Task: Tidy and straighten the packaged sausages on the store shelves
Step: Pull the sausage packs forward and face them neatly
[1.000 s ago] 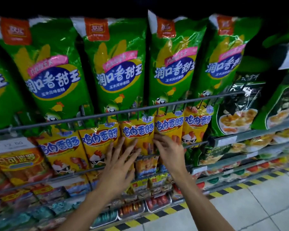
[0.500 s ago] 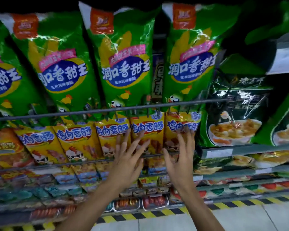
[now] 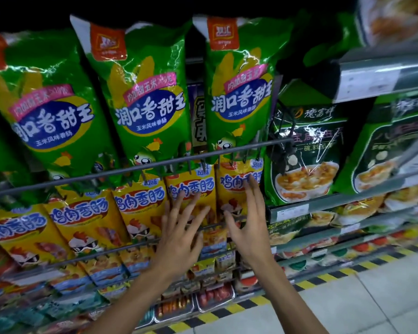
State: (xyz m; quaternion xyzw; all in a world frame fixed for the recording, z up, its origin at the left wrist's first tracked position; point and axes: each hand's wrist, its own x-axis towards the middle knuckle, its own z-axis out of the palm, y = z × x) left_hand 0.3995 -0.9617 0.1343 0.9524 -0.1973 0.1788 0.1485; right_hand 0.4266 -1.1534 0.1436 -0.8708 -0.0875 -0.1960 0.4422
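Green corn-sausage bags (image 3: 150, 104) fill the top rail as before, while in the yellow row (image 3: 140, 206) hung from the wire rail (image 3: 135, 168) below, work has shifted from the middle packs a second ago to the two at the row's right end, so that end is probably nearly straight. Both hands are spread flat, gripping nothing: the left hand (image 3: 179, 237) presses the next-to-last pack (image 3: 191, 189), the right hand (image 3: 249, 225) rests its fingertips (image 3: 251, 180) on the end pack (image 3: 239, 182).

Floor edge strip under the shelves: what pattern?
Yellow and black diagonal stripes on the floor edge strip, seen in the head view.
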